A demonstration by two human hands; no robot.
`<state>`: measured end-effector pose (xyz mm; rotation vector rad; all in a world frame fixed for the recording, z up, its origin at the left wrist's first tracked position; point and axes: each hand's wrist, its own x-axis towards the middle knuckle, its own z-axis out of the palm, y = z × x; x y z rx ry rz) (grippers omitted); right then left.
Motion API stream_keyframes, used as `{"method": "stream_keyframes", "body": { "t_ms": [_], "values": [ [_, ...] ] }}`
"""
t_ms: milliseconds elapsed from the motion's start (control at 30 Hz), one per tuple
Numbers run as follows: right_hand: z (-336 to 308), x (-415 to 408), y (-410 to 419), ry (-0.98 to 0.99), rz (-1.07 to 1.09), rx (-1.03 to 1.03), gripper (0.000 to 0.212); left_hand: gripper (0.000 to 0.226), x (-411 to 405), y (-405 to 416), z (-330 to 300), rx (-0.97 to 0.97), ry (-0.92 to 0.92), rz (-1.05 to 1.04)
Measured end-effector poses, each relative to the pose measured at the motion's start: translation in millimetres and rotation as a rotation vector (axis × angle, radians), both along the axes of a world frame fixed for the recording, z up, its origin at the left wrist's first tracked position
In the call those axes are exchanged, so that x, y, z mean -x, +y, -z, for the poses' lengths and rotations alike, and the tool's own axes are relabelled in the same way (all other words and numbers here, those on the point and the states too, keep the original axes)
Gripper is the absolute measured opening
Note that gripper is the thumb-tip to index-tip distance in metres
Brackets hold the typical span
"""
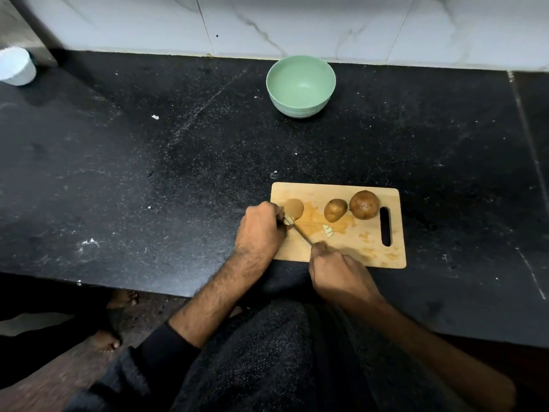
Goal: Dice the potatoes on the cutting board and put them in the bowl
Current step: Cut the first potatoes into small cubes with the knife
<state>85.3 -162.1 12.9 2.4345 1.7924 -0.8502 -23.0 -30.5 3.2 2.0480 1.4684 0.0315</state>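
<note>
Seen from above: a black speckled stone countertop (pixel 148 162) filling most of the frame, with a white marbled tile wall (pixel 297 22) along the top edge.

Right of centre, lower middle: a pale wooden cutting board (pixel 371 251) lying flat, its slotted handle hole at the right end, wet orange-yellow smears across its surface.

On the board, three potatoes in a row along the far edge:
- large round brown potato (pixel 364 204) at the right, just beside the handle slot
- smaller oval potato (pixel 335 210) touching or nearly touching it on the left
- cut potato piece (pixel 293 208) at the left end, pale flat face showing

Left hand (pixel 260 228) at the board's left edge, fingers curled, holding the cut potato piece down.

Right hand (pixel 335 272) at the board's near edge, closed in a fist around the handle of a knife (pixel 300 233); thin blade angled up and left, tip reaching the fingers of the left hand beside the cut piece.

A few small pale cut bits (pixel 328 230) near the board's middle, just right of the blade.

Upper centre, near the wall: a mint green bowl (pixel 300 93), upright, nothing inside, well apart from the board.

Far upper left: part of a white container (pixel 16 66).

Bottom of frame: dark clothing, bare feet on a brownish floor at lower left.
</note>
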Motion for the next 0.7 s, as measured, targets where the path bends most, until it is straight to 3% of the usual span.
{"method": "stream_keyframes", "body": {
  "t_ms": [167, 433, 700],
  "values": [
    [-7.1, -1.0, -0.4, -0.004, -0.024, 0.002, 0.041, 0.010, -1.3, -0.9, -1.1, -0.022, 0.013, 0.033],
    [-10.3, -2.5, 1.8, 0.168, 0.044, 0.026, 0.021, 0.010, -2.4, -0.4, -3.8, -0.020, 0.000, 0.030],
    [-10.2, -1.5, 5.9, 0.148, 0.055, 0.095, 0.021, 0.005, 0.5, -2.8, -3.3, 0.004, -0.043, -0.013]
  ]
}}
